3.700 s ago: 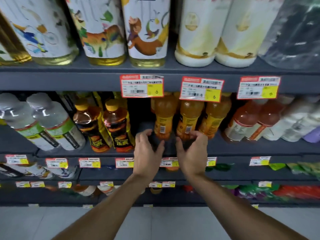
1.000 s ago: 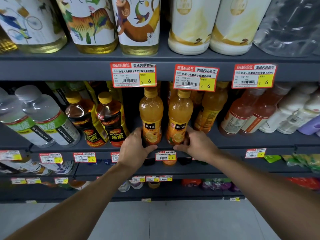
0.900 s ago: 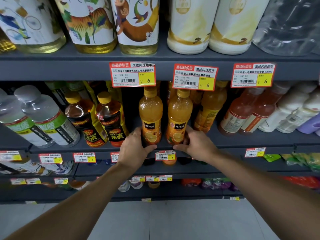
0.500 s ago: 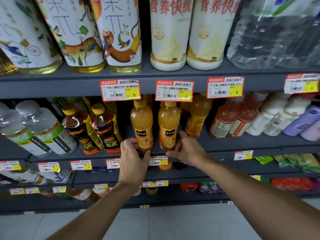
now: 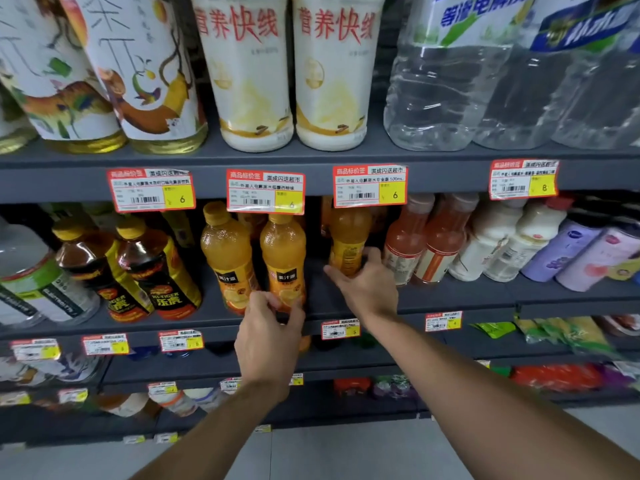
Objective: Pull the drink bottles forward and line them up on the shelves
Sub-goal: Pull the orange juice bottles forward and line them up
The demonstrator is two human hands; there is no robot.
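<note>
Your left hand [image 5: 268, 341] covers the base of the front orange bottle [image 5: 282, 258], your right hand [image 5: 367, 289] that of the back orange bottle [image 5: 348, 237] (cap lost behind a price tag [image 5: 370, 185]); the lower shelves [image 5: 214, 367] blur.

Shelf labels and prices
White bottles [image 5: 254, 71] read 营养快线; orange bottles [image 5: 228, 258] read 美汁源; dark bottle [image 5: 162, 271] reads HI-TIGER; price tags [image 5: 151, 190] show 6, far-right tag [image 5: 523, 178] shows 8.

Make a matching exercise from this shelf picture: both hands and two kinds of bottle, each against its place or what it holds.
1. left hand
2. right hand
3. tall white bottles
4. purple bottles

A. top shelf
B. grips the set-back orange bottle
C. far right, middle shelf
D. grips the base of the right front orange bottle

Pairs: 1-D, 2-B, 3-A, 4-C.
</note>
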